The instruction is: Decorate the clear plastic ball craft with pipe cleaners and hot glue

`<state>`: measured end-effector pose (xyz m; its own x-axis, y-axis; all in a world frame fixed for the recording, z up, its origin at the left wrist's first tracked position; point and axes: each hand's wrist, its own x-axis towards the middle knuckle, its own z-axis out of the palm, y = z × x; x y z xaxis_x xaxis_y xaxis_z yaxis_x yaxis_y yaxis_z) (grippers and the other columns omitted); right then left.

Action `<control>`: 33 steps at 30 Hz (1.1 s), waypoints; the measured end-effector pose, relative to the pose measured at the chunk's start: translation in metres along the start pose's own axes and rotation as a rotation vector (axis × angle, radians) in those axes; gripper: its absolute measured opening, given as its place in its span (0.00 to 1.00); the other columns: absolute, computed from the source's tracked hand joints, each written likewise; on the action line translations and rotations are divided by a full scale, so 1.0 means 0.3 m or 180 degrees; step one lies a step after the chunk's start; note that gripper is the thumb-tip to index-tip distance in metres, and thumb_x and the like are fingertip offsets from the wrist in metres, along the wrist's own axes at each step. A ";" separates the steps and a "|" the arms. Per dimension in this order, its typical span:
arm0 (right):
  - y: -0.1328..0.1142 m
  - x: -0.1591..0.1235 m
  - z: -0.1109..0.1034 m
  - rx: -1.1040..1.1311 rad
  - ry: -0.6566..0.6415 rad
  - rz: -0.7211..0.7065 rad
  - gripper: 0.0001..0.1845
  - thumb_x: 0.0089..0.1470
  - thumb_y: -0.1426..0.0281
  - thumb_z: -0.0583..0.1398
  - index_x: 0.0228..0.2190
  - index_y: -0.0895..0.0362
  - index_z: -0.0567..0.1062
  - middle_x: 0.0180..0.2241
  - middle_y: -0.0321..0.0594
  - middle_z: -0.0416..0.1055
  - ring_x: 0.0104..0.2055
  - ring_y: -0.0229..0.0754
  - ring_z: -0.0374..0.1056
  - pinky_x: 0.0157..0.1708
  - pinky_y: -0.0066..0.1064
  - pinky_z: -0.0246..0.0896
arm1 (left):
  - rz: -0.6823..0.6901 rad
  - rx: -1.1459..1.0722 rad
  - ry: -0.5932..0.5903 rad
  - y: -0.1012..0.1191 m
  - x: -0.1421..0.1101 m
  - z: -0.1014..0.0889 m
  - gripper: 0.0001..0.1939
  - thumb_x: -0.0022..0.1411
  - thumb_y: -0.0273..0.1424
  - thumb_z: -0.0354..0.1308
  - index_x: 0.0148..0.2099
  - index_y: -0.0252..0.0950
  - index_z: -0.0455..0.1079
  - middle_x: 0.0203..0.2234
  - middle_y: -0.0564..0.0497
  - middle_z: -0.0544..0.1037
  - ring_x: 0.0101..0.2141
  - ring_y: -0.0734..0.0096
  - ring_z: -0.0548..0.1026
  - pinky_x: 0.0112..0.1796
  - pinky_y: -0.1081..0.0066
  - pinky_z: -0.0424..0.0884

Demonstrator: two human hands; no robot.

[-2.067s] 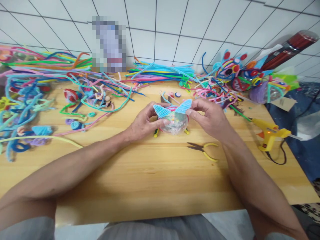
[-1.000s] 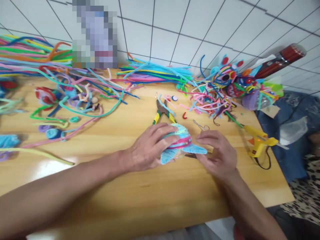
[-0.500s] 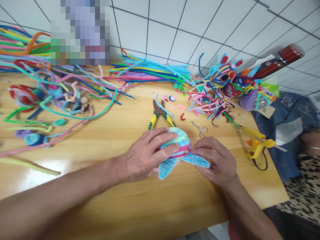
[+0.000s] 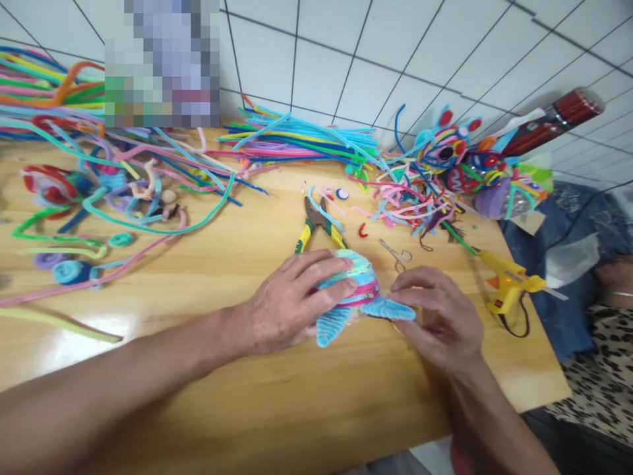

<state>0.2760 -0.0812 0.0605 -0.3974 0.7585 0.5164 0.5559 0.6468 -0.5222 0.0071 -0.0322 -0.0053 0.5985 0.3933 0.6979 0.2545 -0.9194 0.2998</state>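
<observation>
A tiled wall (image 4: pixel 336 39) rises behind the wooden worktop (image 4: pixel 277 389). Along its back lie colourful pipe cleaners (image 4: pixel 301 142), bundled in the middle, loosely tangled to either side. At the right rear, a red flask (image 4: pixel 548 122) leans behind decorated figures (image 4: pixel 448 152).

The left hand (image 4: pixel 291 300) grips the ball (image 4: pixel 363 272) from its left, fingers spread over the blue, green and pink covering. The right hand (image 4: pixel 442 316) is partly open on the other side, its thumb at the tip of the nearer of two blue ears (image 4: pixel 388 308), which point towards the worktop's front.

Well to the right lies a yellow glue gun (image 4: pixel 509 277). Just beyond the ball are pliers (image 4: pixel 321 216), jaws apart, and smaller scissors (image 4: pixel 395 254); between them sits a red hook (image 4: pixel 363 230).
</observation>
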 end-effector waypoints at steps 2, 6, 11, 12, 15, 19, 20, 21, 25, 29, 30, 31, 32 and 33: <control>-0.002 0.002 0.002 0.0155 -0.0054 0.0050 0.16 0.58 0.78 0.67 0.46 0.51 0.80 0.39 0.41 0.79 0.38 0.43 0.77 0.36 0.34 0.74 | 0.0006 -0.0003 -0.0020 0.000 -0.001 -0.001 0.26 0.71 0.41 0.64 0.64 0.32 0.67 0.59 0.34 0.76 0.62 0.46 0.72 0.57 0.48 0.78; -0.002 0.006 0.009 0.0236 -0.0150 0.0045 0.14 0.60 0.78 0.66 0.46 0.51 0.80 0.38 0.42 0.80 0.37 0.42 0.78 0.34 0.33 0.73 | -0.0010 0.0012 -0.0014 0.000 0.002 -0.004 0.26 0.71 0.40 0.64 0.64 0.32 0.67 0.60 0.33 0.76 0.63 0.46 0.72 0.57 0.49 0.78; -0.008 0.009 0.013 0.0133 -0.0174 -0.0015 0.14 0.61 0.79 0.65 0.46 0.52 0.80 0.38 0.43 0.80 0.38 0.42 0.78 0.36 0.32 0.74 | -0.0031 0.0030 -0.0010 -0.001 0.002 -0.002 0.26 0.71 0.40 0.63 0.65 0.32 0.67 0.60 0.34 0.76 0.62 0.47 0.72 0.56 0.49 0.78; -0.010 0.008 0.013 0.0117 -0.0164 0.0011 0.14 0.61 0.79 0.65 0.46 0.52 0.79 0.39 0.43 0.80 0.39 0.42 0.78 0.36 0.33 0.74 | -0.0020 0.0026 -0.0009 -0.002 0.000 -0.001 0.27 0.71 0.41 0.63 0.65 0.32 0.67 0.60 0.34 0.76 0.62 0.46 0.72 0.56 0.49 0.78; -0.012 0.003 0.015 0.0103 -0.0151 0.0034 0.14 0.61 0.79 0.65 0.46 0.52 0.79 0.39 0.43 0.79 0.39 0.42 0.77 0.37 0.33 0.74 | 0.0038 0.0004 -0.0022 -0.004 -0.005 0.002 0.29 0.70 0.42 0.65 0.65 0.31 0.67 0.60 0.33 0.75 0.62 0.44 0.71 0.56 0.48 0.77; -0.013 -0.001 0.015 0.0073 -0.0167 -0.0050 0.15 0.62 0.80 0.64 0.47 0.52 0.79 0.39 0.43 0.79 0.39 0.42 0.77 0.37 0.33 0.74 | 0.0054 -0.0004 -0.0028 -0.005 -0.008 0.004 0.28 0.70 0.41 0.64 0.65 0.31 0.67 0.60 0.33 0.75 0.63 0.44 0.70 0.57 0.48 0.77; -0.012 -0.002 0.016 0.0063 -0.0163 -0.0070 0.15 0.62 0.80 0.64 0.47 0.52 0.80 0.39 0.43 0.79 0.39 0.42 0.77 0.38 0.33 0.73 | 0.0051 -0.0005 -0.0030 -0.005 -0.008 0.004 0.28 0.70 0.41 0.65 0.65 0.31 0.67 0.61 0.33 0.75 0.63 0.44 0.70 0.57 0.48 0.77; -0.011 -0.002 0.017 0.0046 -0.0155 -0.0078 0.15 0.61 0.80 0.64 0.47 0.52 0.80 0.39 0.43 0.79 0.39 0.42 0.77 0.38 0.33 0.74 | 0.0051 -0.0008 -0.0034 -0.004 -0.008 0.004 0.29 0.70 0.41 0.65 0.65 0.31 0.67 0.61 0.33 0.75 0.63 0.44 0.71 0.57 0.48 0.77; 0.000 -0.008 0.020 -0.0021 -0.0060 0.0025 0.16 0.59 0.76 0.68 0.48 0.51 0.79 0.40 0.42 0.80 0.39 0.43 0.78 0.38 0.33 0.75 | 0.0061 -0.0011 -0.0061 -0.002 -0.007 0.003 0.30 0.68 0.41 0.67 0.65 0.32 0.67 0.61 0.33 0.75 0.63 0.44 0.71 0.57 0.49 0.76; 0.014 -0.012 0.009 0.0017 0.0120 0.0076 0.16 0.55 0.75 0.69 0.45 0.50 0.79 0.37 0.40 0.79 0.37 0.44 0.78 0.35 0.34 0.75 | 0.0059 0.0012 0.0010 0.000 -0.006 0.005 0.29 0.69 0.40 0.67 0.65 0.34 0.67 0.59 0.34 0.77 0.64 0.46 0.71 0.56 0.50 0.77; 0.016 -0.012 0.005 -0.0003 0.0121 0.0073 0.15 0.55 0.76 0.68 0.44 0.50 0.79 0.36 0.40 0.79 0.35 0.44 0.78 0.34 0.34 0.75 | 0.0054 0.0018 0.0024 0.000 -0.006 0.005 0.28 0.69 0.40 0.67 0.65 0.34 0.67 0.59 0.35 0.77 0.64 0.46 0.71 0.55 0.50 0.78; 0.017 -0.011 0.001 -0.0024 0.0096 0.0066 0.15 0.55 0.77 0.68 0.43 0.50 0.79 0.36 0.39 0.79 0.34 0.43 0.77 0.34 0.34 0.74 | 0.0044 0.0022 0.0016 0.001 -0.006 0.005 0.27 0.69 0.40 0.67 0.64 0.34 0.67 0.59 0.35 0.77 0.63 0.46 0.72 0.56 0.50 0.78; 0.016 -0.010 -0.002 -0.0033 0.0054 0.0051 0.14 0.55 0.77 0.67 0.42 0.49 0.79 0.35 0.39 0.79 0.34 0.43 0.77 0.33 0.33 0.74 | 0.0040 0.0023 0.0006 0.002 -0.006 0.005 0.27 0.69 0.40 0.67 0.64 0.34 0.68 0.59 0.35 0.77 0.63 0.46 0.72 0.56 0.50 0.78; 0.016 -0.009 -0.003 -0.0029 0.0016 0.0037 0.14 0.56 0.78 0.67 0.42 0.50 0.79 0.35 0.39 0.79 0.33 0.43 0.77 0.32 0.33 0.74 | 0.0037 0.0021 0.0004 0.003 -0.007 0.004 0.27 0.69 0.40 0.67 0.63 0.34 0.68 0.59 0.35 0.77 0.63 0.46 0.72 0.56 0.50 0.78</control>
<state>0.2804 -0.0802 0.0573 -0.3873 0.7655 0.5139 0.5670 0.6372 -0.5219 0.0071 -0.0337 -0.0072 0.6004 0.3827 0.7021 0.2526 -0.9239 0.2875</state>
